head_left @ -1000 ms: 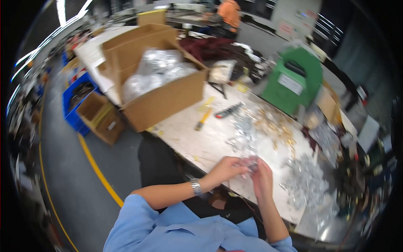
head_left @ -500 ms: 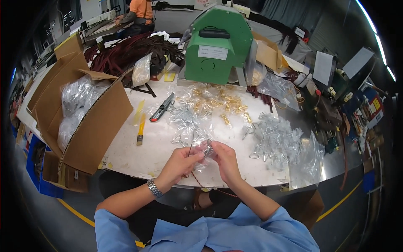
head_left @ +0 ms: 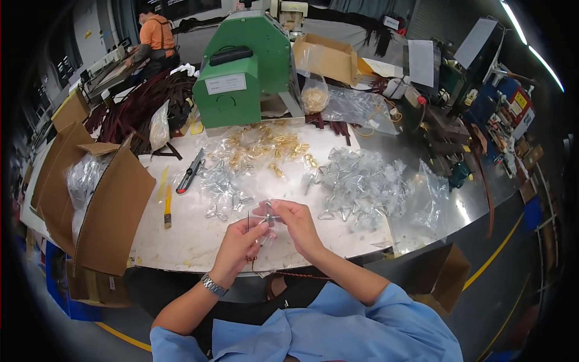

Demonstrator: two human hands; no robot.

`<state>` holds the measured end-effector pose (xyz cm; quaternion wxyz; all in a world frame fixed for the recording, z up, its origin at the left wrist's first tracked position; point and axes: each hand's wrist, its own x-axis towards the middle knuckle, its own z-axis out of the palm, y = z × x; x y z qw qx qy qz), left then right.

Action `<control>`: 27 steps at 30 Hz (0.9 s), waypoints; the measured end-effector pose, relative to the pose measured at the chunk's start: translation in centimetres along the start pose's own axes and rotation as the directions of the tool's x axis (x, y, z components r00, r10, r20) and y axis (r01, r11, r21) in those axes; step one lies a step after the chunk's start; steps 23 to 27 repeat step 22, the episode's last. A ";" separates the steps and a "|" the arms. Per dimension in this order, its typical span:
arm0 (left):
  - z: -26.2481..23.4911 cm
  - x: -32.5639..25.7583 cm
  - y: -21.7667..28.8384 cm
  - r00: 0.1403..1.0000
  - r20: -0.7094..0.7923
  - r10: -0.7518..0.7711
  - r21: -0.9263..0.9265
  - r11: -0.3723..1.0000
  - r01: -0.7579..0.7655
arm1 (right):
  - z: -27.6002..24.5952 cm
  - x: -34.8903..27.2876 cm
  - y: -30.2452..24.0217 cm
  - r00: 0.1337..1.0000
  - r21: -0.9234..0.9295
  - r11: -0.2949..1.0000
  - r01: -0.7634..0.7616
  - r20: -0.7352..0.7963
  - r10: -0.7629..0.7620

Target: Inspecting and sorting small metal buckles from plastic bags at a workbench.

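Near the table's front edge, my two hands meet around a small silver metal fitting [head_left: 269,218] wrapped in clear plastic. My left hand [head_left: 237,246] is closed, its thumb pressed on the wrapped fitting. A thin dark shaft [head_left: 248,219] stands up from its fingers; its kind cannot be made out. Pinching the wrapping from the other side is my right hand [head_left: 297,224]. Below them a reddish braided cord [head_left: 295,275] runs along the table edge. Left of the hands lie bagged silver fittings [head_left: 222,186]; to their right, a larger pile of bagged silver triangular fittings [head_left: 362,184].
Gold fittings [head_left: 274,145] lie before a green machine [head_left: 232,90]. A box cutter [head_left: 191,172] and a yellow brush [head_left: 168,208] rest at left, beside an open cardboard box [head_left: 114,211]. A flat plastic bag [head_left: 431,193] lies at right. A person [head_left: 158,39] works behind.
The view has turned to the right, so the table and machine sit farther left in the picture. Both hands remain together on the wrapped fitting, with the fingers slightly shifted.
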<state>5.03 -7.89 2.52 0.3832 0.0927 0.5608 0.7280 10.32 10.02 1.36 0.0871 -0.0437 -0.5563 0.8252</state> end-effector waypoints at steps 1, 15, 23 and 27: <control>0.8 0.4 0.2 1.000 0.018 0.026 0.017 0.999 -0.026 | -0.6 -0.2 -0.4 0.999 -0.072 0.997 0.026 -0.021 -0.028; 0.8 1.5 -2.1 0.996 -0.013 0.087 0.051 0.995 -0.087 | -2.2 -1.3 5.6 0.993 0.140 0.984 -0.113 -0.008 0.115; 0.8 0.3 -1.6 0.993 -0.026 0.116 0.118 0.987 -0.112 | -0.7 -1.9 3.9 0.999 0.036 0.998 -0.047 -0.006 0.048; 0.8 0.3 -1.6 0.993 -0.026 0.116 0.118 0.987 -0.112 | -0.7 -1.9 3.9 0.999 0.036 0.998 -0.047 -0.006 0.048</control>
